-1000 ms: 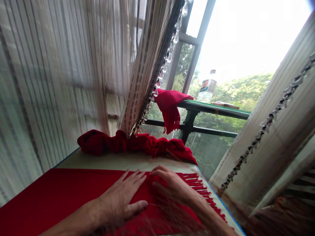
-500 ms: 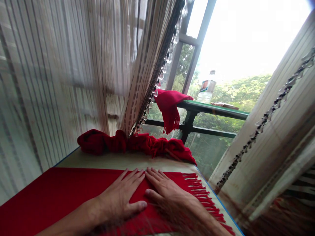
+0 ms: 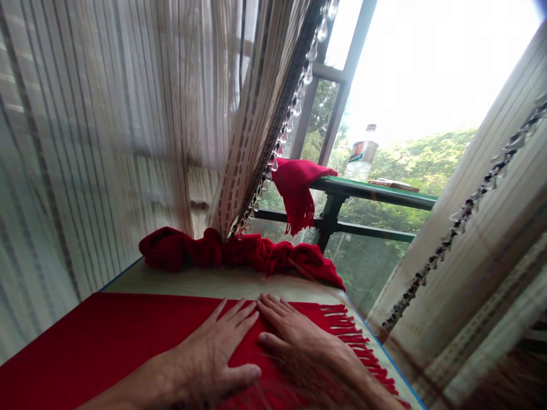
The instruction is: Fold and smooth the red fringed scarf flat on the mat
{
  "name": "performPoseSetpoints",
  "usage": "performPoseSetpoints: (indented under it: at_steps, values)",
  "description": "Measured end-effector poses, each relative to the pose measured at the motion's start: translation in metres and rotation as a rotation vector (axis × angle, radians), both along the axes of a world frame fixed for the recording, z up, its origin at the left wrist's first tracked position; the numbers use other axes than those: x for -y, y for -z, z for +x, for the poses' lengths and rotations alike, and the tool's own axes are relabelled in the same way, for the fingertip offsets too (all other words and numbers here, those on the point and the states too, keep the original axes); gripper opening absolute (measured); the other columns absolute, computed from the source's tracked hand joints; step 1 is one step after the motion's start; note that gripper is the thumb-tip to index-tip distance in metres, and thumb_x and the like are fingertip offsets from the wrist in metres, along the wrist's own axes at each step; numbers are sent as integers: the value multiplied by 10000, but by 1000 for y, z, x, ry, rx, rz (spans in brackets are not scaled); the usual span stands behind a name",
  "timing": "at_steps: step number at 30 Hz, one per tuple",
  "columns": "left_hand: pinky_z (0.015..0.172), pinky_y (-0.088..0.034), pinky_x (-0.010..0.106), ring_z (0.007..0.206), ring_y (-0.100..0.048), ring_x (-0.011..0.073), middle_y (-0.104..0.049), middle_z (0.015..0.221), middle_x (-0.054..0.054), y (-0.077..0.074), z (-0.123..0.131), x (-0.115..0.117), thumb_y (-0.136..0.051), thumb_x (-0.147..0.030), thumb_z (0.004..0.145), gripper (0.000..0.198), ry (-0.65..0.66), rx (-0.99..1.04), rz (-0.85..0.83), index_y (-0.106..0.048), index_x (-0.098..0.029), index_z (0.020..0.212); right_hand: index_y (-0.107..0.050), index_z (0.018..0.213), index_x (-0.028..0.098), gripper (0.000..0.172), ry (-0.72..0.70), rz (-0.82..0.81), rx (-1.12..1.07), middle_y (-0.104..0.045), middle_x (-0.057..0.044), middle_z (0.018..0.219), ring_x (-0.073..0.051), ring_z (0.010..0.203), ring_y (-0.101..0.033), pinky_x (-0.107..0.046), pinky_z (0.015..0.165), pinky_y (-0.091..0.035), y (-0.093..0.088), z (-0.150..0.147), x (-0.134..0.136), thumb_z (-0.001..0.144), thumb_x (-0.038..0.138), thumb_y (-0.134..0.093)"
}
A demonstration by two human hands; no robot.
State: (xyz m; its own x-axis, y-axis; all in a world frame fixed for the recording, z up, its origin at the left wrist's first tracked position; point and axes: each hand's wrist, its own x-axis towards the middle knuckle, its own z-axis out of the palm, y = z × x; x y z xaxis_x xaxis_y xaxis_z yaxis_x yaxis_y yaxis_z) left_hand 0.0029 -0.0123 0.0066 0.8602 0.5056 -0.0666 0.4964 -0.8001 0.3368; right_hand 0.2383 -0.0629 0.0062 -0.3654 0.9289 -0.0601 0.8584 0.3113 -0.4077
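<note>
A red fringed scarf (image 3: 106,341) lies spread flat across a pale table (image 3: 205,282). My left hand (image 3: 213,356) rests palm down on it with its fingers stretched out. My right hand (image 3: 299,336) lies flat beside it, fingers extended, close to the scarf's fringe (image 3: 354,336) at the table's right end. The fingertips of the two hands almost touch. Neither hand holds anything.
A bunched red scarf (image 3: 239,256) lies along the table's far edge under a beaded curtain (image 3: 171,114). Another red scarf (image 3: 299,182) hangs over a green window rail (image 3: 376,193), which carries a plastic bottle (image 3: 362,156). A second curtain (image 3: 478,239) hangs at the right.
My right hand went from curled and blurred to flat on the scarf, fingers stretched beside the left hand. The left hand has barely moved.
</note>
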Motion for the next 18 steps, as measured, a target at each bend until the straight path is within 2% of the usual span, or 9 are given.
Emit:
performPoseSetpoints:
  at_steps: [6,10,14,18]
  values:
    - [1266,-102,569,1561,-133,342,-160,1684,118,4,-2,-2,-558,-682,952,901,49,48,-9,-216,-211,1640,-269,1598,139,813,4,9,-2,-214,-172,1694,-289,1580,-171,-502,1296,-173,-3,3,1,964,593,-501]
    - [1264,-75,585,1565,-109,343,-156,1690,108,4,-2,-3,-560,-695,944,918,43,24,-25,-207,-210,1639,-267,1600,189,821,-1,11,-25,-221,-146,1694,-289,1578,-180,-505,1297,-180,1,7,-1,950,620,-520]
    - [1254,-91,614,1560,-133,358,-202,1686,80,-4,-1,-4,-597,-718,911,902,46,27,-32,-282,-267,1626,-312,1590,231,782,20,12,-82,-244,-121,1689,-311,1570,-207,-529,1293,-187,9,11,-5,939,594,-549]
    - [1251,-119,611,1548,-185,374,-241,1676,84,-15,-1,-1,-514,-792,911,896,68,9,3,-335,-266,1614,-347,1582,237,745,23,49,-100,-289,-107,1683,-306,1563,-227,-491,1289,-209,18,12,-10,932,545,-542]
